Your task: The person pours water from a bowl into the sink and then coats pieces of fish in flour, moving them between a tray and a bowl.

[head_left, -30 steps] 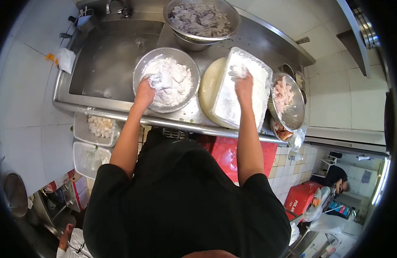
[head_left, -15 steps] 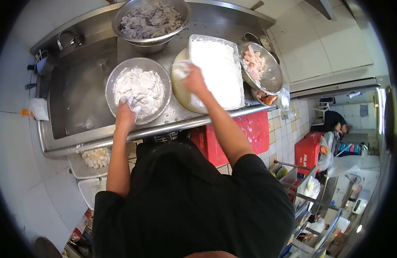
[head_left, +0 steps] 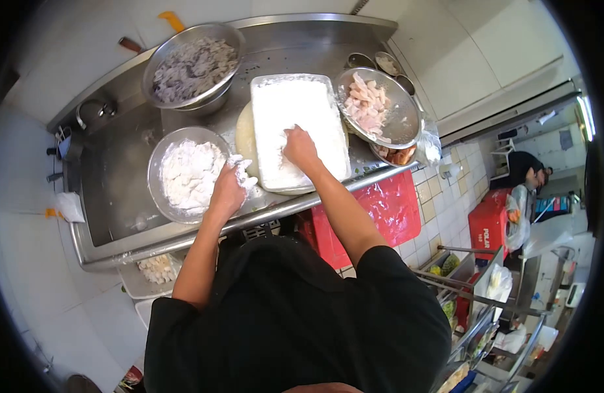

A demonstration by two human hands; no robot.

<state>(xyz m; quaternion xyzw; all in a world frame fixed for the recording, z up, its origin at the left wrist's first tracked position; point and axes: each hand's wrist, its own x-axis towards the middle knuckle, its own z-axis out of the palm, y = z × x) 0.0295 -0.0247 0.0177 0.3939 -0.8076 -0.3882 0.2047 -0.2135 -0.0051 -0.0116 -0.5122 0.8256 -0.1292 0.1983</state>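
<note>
My left hand [head_left: 229, 190] is over the right rim of a metal bowl [head_left: 159, 196] holding white, flour-coated lumps [head_left: 192, 171]. Its fingers are thickly caked in white and look spread; whether a small piece clings among them is hard to tell. My right hand [head_left: 302, 149] is closed at the surface of a rectangular tray [head_left: 255, 105] of white flour [head_left: 298, 98], fingertips curled down. What its fingers grip, if anything, is hidden. Beneath the tray is a round, pale yellowish board or lid [head_left: 244, 131].
Behind stands a large bowl [head_left: 234, 49] of greyish mixture. Pale raw meat strips [head_left: 367, 101] lie in a tilted bowl [head_left: 403, 118] at right. A sink [head_left: 118, 177] is at left, red plastic [head_left: 380, 209] below the counter. A person [head_left: 521, 170] is in the background.
My left hand has come up out of the bowl's lumps to its right rim. My right hand has moved from the tray's left edge onto the flour. The view has shifted.
</note>
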